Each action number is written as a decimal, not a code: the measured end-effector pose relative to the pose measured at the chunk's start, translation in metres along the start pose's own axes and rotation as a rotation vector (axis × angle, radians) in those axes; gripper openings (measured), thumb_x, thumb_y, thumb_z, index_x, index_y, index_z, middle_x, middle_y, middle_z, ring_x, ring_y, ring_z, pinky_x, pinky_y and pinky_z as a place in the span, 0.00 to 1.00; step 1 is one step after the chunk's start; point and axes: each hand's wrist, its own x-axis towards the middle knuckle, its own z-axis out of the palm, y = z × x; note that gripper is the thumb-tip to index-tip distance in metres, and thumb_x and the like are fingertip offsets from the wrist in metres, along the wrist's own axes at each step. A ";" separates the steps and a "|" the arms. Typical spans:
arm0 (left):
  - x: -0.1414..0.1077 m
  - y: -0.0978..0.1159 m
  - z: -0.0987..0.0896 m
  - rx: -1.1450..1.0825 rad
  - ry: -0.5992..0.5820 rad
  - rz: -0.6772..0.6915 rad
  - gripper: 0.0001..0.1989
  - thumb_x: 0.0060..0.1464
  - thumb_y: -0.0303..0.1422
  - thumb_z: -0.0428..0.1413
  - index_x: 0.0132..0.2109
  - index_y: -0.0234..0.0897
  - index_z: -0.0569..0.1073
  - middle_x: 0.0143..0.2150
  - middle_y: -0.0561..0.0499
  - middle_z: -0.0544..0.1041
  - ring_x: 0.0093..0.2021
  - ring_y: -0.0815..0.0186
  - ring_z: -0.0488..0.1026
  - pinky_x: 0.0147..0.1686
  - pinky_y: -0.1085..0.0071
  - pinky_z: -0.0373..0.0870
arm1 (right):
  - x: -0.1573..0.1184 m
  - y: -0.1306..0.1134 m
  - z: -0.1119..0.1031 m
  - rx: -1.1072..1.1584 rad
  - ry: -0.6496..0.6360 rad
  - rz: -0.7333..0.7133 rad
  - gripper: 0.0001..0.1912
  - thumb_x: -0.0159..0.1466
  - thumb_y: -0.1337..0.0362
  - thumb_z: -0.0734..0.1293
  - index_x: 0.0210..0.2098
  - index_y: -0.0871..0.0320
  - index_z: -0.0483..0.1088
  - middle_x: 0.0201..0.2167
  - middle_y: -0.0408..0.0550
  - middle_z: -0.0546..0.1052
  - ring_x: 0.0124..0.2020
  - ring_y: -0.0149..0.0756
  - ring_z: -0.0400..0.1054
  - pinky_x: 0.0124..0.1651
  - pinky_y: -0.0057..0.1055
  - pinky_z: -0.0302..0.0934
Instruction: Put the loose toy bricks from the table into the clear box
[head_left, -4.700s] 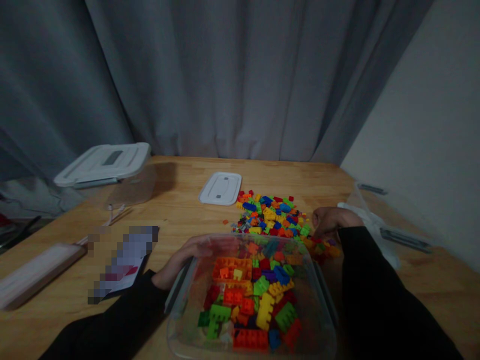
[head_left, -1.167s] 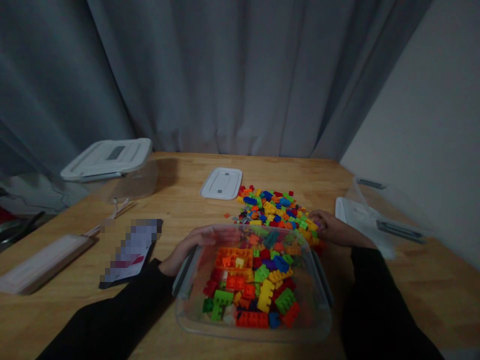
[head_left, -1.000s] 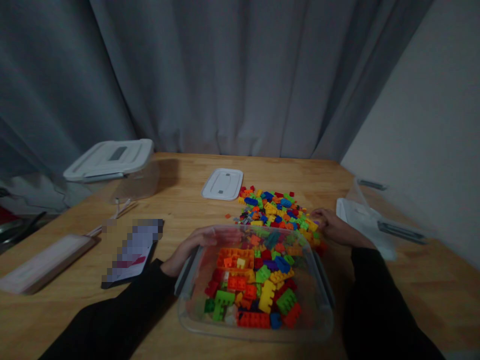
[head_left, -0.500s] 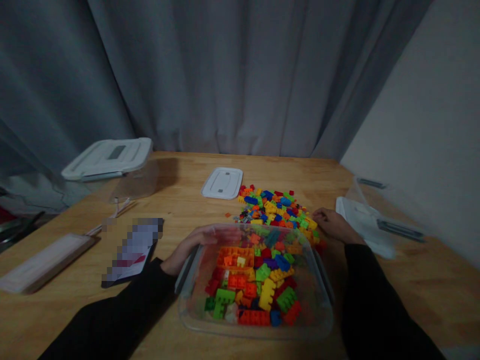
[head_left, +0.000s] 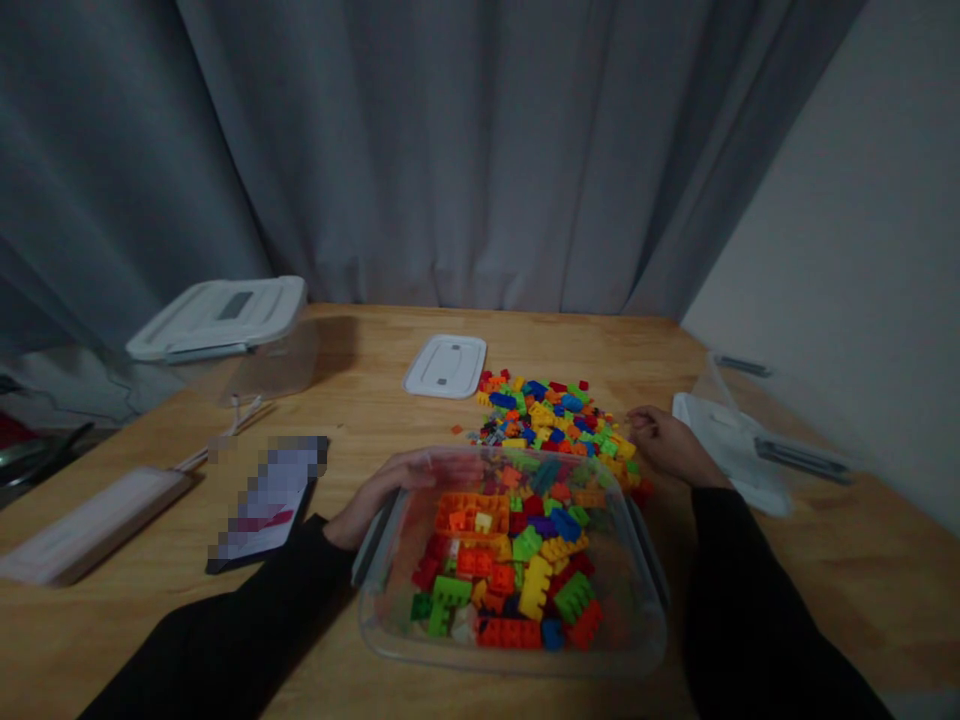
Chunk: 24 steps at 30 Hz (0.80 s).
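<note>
A clear plastic box (head_left: 637,640) stands in front of me, with several colourful toy building bricks (head_left: 536,585) inside. My left hand (head_left: 382,490) lies against its far left corner, fingers stretched along the outside of the far wall and partly seen through the plastic. Beyond the box spreads a loose heap of toy bricks (head_left: 547,410), mostly small ones at its left side. My right hand (head_left: 666,438) is at the heap's right edge, its fingers curled together. Whatever is between those fingertips, if anything, is too small to make out.
A white lid (head_left: 446,366) lies left of the heap. A lidded clear box (head_left: 270,365) stands at the back left. Nearer are a phone (head_left: 274,505) and a pale power strip (head_left: 97,525). Another clear box (head_left: 739,395) and a white lid (head_left: 739,465) are at the right.
My right hand has shifted very slightly to the right, and its fingers are a little more curled. The left hand and the box stay in place.
</note>
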 end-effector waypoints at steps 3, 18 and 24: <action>0.000 -0.002 -0.002 0.004 0.001 -0.002 0.25 0.52 0.30 0.54 0.56 0.31 0.80 0.59 0.38 0.80 0.64 0.42 0.71 0.69 0.45 0.54 | -0.001 -0.007 -0.004 0.044 0.029 0.011 0.18 0.59 0.68 0.66 0.50 0.61 0.72 0.43 0.56 0.80 0.39 0.40 0.76 0.42 0.32 0.69; 0.000 0.001 0.001 0.005 -0.001 0.008 0.25 0.51 0.30 0.55 0.55 0.31 0.81 0.57 0.38 0.81 0.63 0.41 0.72 0.68 0.44 0.56 | -0.002 -0.004 -0.003 -0.084 -0.070 0.099 0.13 0.64 0.61 0.67 0.46 0.60 0.74 0.43 0.55 0.82 0.41 0.41 0.77 0.43 0.32 0.67; 0.000 -0.001 0.002 -0.009 0.020 0.014 0.24 0.51 0.29 0.54 0.54 0.33 0.81 0.56 0.40 0.82 0.61 0.43 0.74 0.67 0.45 0.58 | -0.003 -0.003 -0.003 -0.117 -0.097 0.086 0.09 0.66 0.61 0.65 0.43 0.56 0.74 0.41 0.52 0.83 0.40 0.40 0.77 0.41 0.31 0.66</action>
